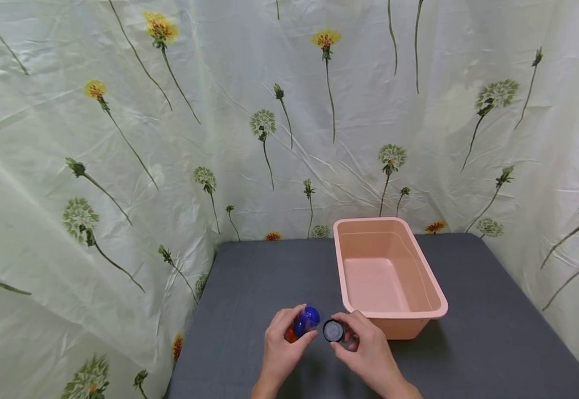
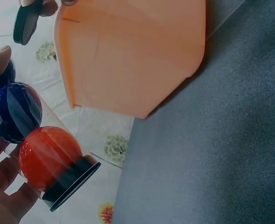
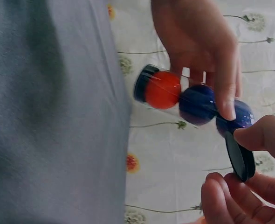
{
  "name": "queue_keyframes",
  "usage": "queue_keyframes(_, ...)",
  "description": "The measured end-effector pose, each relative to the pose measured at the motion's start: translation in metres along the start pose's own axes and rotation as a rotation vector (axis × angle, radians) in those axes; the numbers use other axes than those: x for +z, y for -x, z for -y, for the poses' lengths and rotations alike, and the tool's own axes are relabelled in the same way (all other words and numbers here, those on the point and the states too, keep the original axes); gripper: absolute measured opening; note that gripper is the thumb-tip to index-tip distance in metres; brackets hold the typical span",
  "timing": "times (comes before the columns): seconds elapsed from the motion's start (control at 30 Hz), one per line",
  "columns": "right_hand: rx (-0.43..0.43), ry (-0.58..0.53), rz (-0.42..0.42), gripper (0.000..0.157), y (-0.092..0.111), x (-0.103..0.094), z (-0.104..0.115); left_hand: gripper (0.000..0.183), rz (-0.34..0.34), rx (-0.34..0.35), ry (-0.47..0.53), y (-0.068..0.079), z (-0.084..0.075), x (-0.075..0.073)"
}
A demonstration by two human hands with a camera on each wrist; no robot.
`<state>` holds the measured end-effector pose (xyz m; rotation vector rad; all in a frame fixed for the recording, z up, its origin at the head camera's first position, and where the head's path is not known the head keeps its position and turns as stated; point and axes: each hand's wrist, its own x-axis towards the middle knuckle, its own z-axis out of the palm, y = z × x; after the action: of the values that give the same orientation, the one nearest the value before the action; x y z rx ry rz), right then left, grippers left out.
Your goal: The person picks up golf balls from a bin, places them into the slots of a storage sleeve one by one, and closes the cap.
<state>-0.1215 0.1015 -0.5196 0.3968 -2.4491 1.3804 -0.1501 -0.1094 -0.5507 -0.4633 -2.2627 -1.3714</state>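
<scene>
My left hand point(image 1: 281, 346) grips a clear plastic tube point(image 1: 296, 328) with its thumb on one side and its fingers on the other. Inside sit a red ball point(image 3: 162, 90) at the end with a black cap point(image 2: 72, 184) and two blue balls point(image 3: 198, 105) towards the other end. That other end is uncovered, and the tube tilts. Beside it, my right hand point(image 1: 369, 349) pinches a round black lid point(image 1: 333, 331) by its edge between thumb and fingers. In the head view a small gap separates lid and tube.
A pink plastic basin point(image 1: 376, 277) stands on the dark grey table point(image 1: 269, 277) just beyond my right hand, with nothing visible inside. A pale curtain point(image 1: 209, 133) printed with dandelions hangs behind and along the sides of the table.
</scene>
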Motion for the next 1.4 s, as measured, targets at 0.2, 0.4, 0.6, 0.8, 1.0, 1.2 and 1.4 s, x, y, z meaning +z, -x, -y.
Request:
queue_keyframes(0.2, 0.002, -0.036, -0.007, 0.053, -0.007, -0.009, 0.004, 0.052, 0.030, 0.059, -0.005, -0.002, -0.005, 0.003)
queue_keyframes(0.4, 0.023, -0.102, 0.001, 0.054, -0.012, -0.016, 0.005, 0.052, 0.041, 0.063, 0.002, -0.002, -0.007, 0.005)
queue_keyframes(0.6, 0.043, -0.222, 0.021, 0.052, -0.018, -0.020, 0.006, 0.055, 0.021, 0.150, -0.002, -0.003, -0.008, 0.010)
queue_keyframes(0.8, -0.029, -0.228, 0.095, 0.053, -0.023, -0.027, 0.008, 0.054, 0.032, 0.191, 0.008, -0.001, -0.011, 0.013)
queue_keyframes(1.0, -0.156, -0.115, 0.234, 0.050, -0.033, -0.036, 0.015, 0.053, 0.052, 0.228, 0.027, 0.001, -0.010, 0.015)
queue_keyframes(1.2, -0.211, 0.020, 0.326, 0.045, -0.041, -0.042, 0.026, 0.054, 0.075, 0.211, 0.007, 0.002, -0.007, 0.015)
queue_keyframes(1.4, -0.266, 0.157, 0.386, 0.041, -0.044, -0.044, 0.031, 0.052, 0.114, 0.248, -0.029, 0.004, -0.004, 0.015)
